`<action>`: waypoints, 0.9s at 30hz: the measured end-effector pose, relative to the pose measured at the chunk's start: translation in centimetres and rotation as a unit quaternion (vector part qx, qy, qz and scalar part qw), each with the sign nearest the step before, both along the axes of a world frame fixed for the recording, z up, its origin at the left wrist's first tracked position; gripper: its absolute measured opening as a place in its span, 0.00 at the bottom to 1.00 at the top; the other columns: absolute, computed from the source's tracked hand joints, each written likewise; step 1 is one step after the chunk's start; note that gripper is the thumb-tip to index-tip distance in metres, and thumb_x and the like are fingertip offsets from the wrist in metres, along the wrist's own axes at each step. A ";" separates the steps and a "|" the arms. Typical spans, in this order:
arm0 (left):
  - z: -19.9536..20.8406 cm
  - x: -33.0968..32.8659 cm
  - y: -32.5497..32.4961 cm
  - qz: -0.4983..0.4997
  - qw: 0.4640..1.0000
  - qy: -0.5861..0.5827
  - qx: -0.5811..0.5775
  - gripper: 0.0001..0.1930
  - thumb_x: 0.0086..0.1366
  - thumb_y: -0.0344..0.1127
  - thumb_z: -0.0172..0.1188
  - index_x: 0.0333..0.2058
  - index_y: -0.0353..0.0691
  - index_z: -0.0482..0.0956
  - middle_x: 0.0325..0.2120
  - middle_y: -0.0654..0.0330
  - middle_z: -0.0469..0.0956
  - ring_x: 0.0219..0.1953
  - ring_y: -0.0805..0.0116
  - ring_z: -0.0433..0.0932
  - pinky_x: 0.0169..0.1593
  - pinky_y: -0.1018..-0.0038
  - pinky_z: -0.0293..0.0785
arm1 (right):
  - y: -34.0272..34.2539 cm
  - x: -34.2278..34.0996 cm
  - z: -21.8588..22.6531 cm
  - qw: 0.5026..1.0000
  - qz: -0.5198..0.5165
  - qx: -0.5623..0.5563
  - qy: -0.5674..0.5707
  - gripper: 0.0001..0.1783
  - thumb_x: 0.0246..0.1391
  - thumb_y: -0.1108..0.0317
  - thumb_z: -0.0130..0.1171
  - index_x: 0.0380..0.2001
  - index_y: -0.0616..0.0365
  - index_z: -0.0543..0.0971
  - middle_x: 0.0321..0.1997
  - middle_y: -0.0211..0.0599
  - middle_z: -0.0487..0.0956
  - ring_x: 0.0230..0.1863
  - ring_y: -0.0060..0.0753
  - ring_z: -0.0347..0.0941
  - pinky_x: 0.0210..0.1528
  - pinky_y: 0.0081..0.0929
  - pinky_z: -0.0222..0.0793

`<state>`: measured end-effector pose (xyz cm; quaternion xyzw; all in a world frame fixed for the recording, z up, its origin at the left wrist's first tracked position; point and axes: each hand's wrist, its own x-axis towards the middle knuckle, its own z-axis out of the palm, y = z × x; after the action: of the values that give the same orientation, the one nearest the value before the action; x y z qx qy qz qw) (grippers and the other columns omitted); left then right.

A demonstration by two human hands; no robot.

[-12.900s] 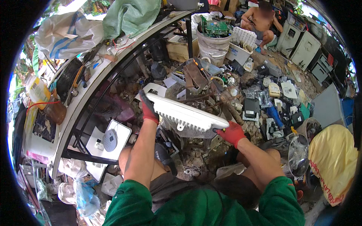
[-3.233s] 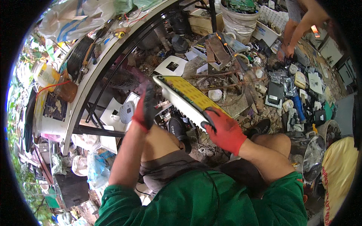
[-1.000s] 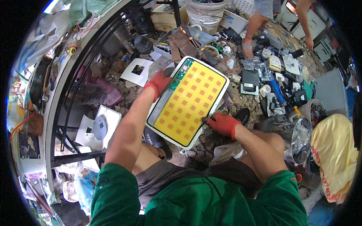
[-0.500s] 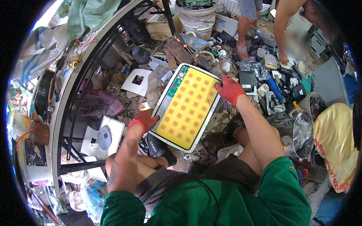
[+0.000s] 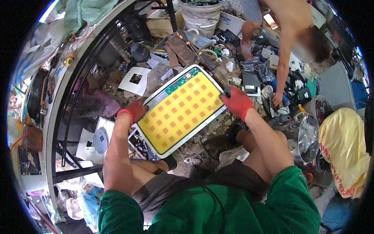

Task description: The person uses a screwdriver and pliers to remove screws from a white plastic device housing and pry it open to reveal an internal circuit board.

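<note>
Both my red-gloved hands hold a white-framed rectangular panel point(image 5: 183, 111) with rounded corners, lifted above my lap and tilted. A yellow sheet with rows of orange squares covers most of its face. Along its far edge sits a strip of green circuit board point(image 5: 182, 81). My left hand point(image 5: 134, 110) grips the left side, its thumb over the frame. On the right edge my right hand point(image 5: 236, 101) is closed, with the thumb on the near face and the fingers hidden behind.
Another person's hand point(image 5: 277, 100) reaches into scattered electronic parts at the right. A white bucket point(image 5: 200, 19) of circuit boards stands at the back. Pliers with orange handles point(image 5: 183, 37) lie beyond the panel. A yellow sack point(image 5: 343, 144) is at right, a metal-framed table point(image 5: 58, 101) at left.
The panel has turned clockwise and its left side has moved left with my left hand. The other person has bent lower, reaching nearer to me.
</note>
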<state>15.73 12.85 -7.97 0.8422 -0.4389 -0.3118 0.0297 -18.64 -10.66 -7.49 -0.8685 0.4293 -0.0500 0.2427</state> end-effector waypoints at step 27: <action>0.8 -4.9 -2.9 -0.101 0.933 -0.263 -0.224 0.15 0.56 0.35 0.63 0.43 0.41 0.77 0.49 0.51 0.74 0.48 0.49 0.75 0.50 0.59 0.73 | 2.7 0.2 2.4 0.991 0.106 -0.050 0.059 0.23 0.52 0.52 0.58 0.46 0.55 0.76 0.50 0.50 0.77 0.49 0.53 0.75 0.49 0.46 0.72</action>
<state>10.80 9.91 -7.18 0.8166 -0.5724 0.0262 0.0696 -18.47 -8.01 -5.10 -0.9217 0.3452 0.0062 0.1770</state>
